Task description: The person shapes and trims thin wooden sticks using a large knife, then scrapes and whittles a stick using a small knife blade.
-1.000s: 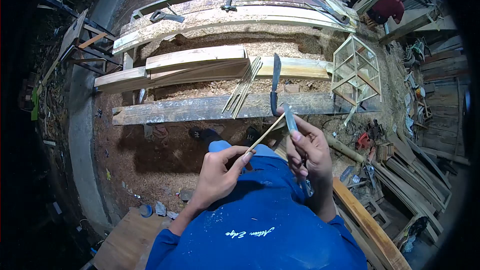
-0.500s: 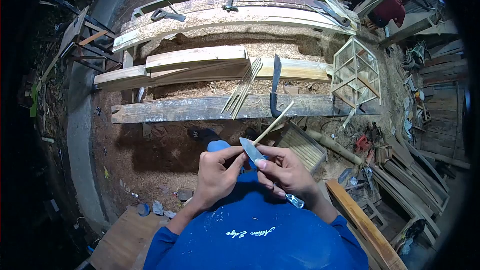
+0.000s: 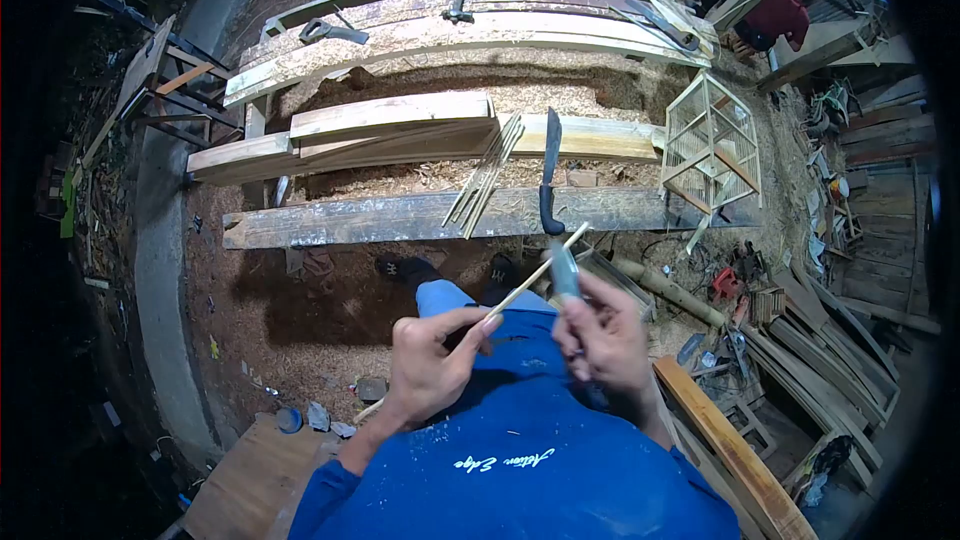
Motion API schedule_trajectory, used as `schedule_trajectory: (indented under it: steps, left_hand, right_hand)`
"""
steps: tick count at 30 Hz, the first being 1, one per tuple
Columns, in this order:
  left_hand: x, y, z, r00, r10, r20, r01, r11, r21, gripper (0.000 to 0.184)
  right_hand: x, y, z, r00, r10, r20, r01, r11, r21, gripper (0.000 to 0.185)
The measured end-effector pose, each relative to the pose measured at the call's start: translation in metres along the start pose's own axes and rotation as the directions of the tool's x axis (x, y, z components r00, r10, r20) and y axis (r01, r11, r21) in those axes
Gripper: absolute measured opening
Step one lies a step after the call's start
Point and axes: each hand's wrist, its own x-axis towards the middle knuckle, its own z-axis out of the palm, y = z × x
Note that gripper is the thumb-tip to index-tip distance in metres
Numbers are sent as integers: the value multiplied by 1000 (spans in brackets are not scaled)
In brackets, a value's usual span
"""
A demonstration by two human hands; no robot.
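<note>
My left hand (image 3: 437, 362) pinches a thin bamboo stick (image 3: 530, 281), which slants up and to the right. My right hand (image 3: 606, 332), blurred by motion, grips a knife (image 3: 565, 270) whose blade lies against the upper part of the stick. Beyond them, a machete (image 3: 550, 165) with a black handle rests across the planks. A bundle of thin sticks (image 3: 485, 178) lies to its left on the weathered plank (image 3: 370, 219).
A slatted wooden cage (image 3: 712, 145) stands on the plank's right end. A hammer (image 3: 459, 0) and handsaw (image 3: 333, 32) lie on the far bench. A person (image 3: 778, 18) is at the upper right. Stacked timber (image 3: 815, 365) fills the right side.
My right hand and the knife moved in to my left hand, then back up and right along the stick. The stick's angle has lowered slightly since the middle frame.
</note>
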Motion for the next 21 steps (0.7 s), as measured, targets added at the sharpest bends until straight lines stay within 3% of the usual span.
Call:
schedule_trajectory:
  steps: [1, 3, 5, 7, 9, 11, 13, 17, 21]
  left_hand:
    - [-4, -6, -3, 999, -29, -23, 28, 999, -37, 15]
    - [-6, -10, -3, 996, -76, -41, 72, 994, -79, 15]
    - [4, -6, -2, 1000, -17, -13, 16, 998, -68, 19]
    - [8, -4, 0, 1000, 3, -17, -5, 996, -85, 21]
    - [10, 5, -3, 998, -53, 31, 54, 998, -36, 21]
    - [12, 2, -2, 999, -41, 29, 43, 998, -52, 20]
    - [12, 1, 0, 999, -40, 30, 42, 997, -66, 20]
    - [11, 3, 1, 999, 0, 35, 1, 999, -44, 16]
    - [11, 8, -3, 996, 30, 78, -32, 999, 28, 15]
  right_hand:
    - [-2, 2, -9, 998, -52, 48, 46, 993, 105, 48]
    - [-4, 6, -7, 998, 46, 46, -52, 989, 137, 49]
    - [0, 8, -3, 988, 95, 125, -106, 991, 84, 50]
    - [2, 9, -4, 985, 59, 161, -72, 994, 81, 53]
    - [1, 2, -3, 997, -69, 41, 62, 988, 143, 57]
    - [-1, -8, -3, 995, -83, 59, 73, 985, 154, 60]
    - [-5, -9, -1, 981, -23, 191, 13, 998, 57, 61]
    - [9, 0, 3, 890, 145, 431, -187, 981, 55, 64]
    - [8, -2, 8, 868, 206, 452, -248, 968, 34, 59]
